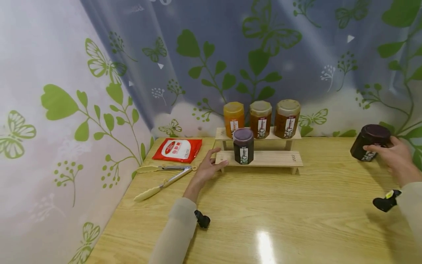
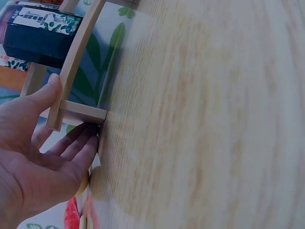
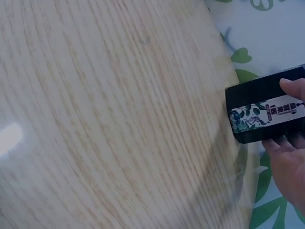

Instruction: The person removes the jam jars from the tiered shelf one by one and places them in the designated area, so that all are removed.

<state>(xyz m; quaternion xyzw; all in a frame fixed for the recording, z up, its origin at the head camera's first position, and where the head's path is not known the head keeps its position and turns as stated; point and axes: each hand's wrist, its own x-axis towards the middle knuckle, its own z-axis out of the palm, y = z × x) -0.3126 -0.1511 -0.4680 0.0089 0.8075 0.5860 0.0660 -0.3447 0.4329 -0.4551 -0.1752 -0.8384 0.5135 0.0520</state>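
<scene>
My right hand (image 1: pixel 397 157) grips a dark jar (image 1: pixel 364 143) with a purple-black lid at the far right, thumb across its side. In the right wrist view the jar's leafy label (image 3: pixel 267 114) faces the camera, and its base is right at the table. At the left end of a two-step wooden stand (image 1: pixel 275 158), my left hand (image 1: pixel 207 168) holds the lower shelf, thumb at the front edge and fingers around the end by the leg (image 2: pixel 83 112). A second dark jar (image 1: pixel 243 146) stands on that shelf, left of its middle.
Along the upper step stand an orange jar (image 1: pixel 233 119) and two amber-brown jars, one in the middle (image 1: pixel 260 119) and one at the right (image 1: pixel 287 117). Left of the stand lie a red-and-white packet (image 1: pixel 178 149) and spread tongs (image 1: pixel 168 180). Patterned curtain (image 1: pixel 211 55) hangs behind the table (image 1: pixel 296 212).
</scene>
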